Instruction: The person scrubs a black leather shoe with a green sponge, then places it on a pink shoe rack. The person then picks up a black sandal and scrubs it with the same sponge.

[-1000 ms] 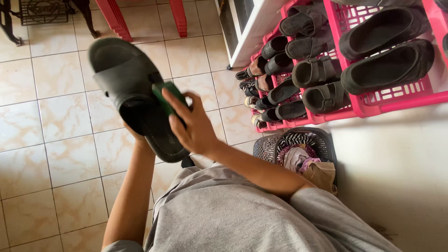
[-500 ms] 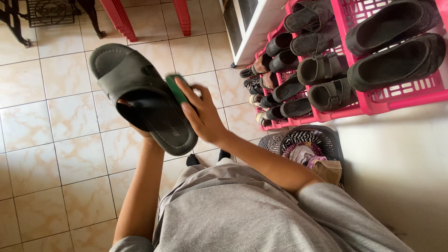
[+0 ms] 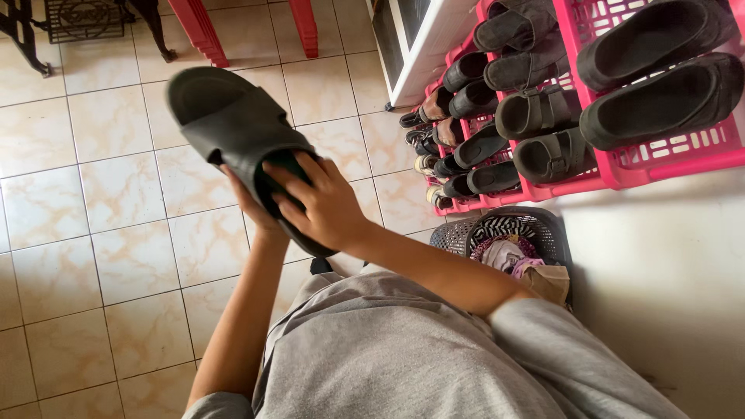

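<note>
Biggest thing I see is the cream tiled floor [image 3: 101, 233] filling the left side. Upper right stands a pink shoe rack [image 3: 660, 159] of plastic tiers, loaded with dark sandals and slippers [image 3: 660, 97], smaller pairs on the lower shelves. A white cabinet [image 3: 423, 43] sits just left of the rack. Red legs [image 3: 198, 31] of some furniture show at the top edge, black metal frame in the top left corner. Below the rack, a dark woven basket [image 3: 535, 229] holds bundled cloths. My grey shirt fills the bottom.

Held up over the floor, centre left, is the black slide sandal [image 3: 225, 124], heel end pointing up-left, tilted. My left hand [image 3: 256, 209] comes up from beneath and grips it at the lower edge, fingers wrapped on it. My right hand [image 3: 322, 206] is pressed flat over the strap area, fingers curled down on a green pad [image 3: 283, 167] — only a sliver of green visible under the fingers, so I can't tell its shape. Both hands touch the sandal.
</note>
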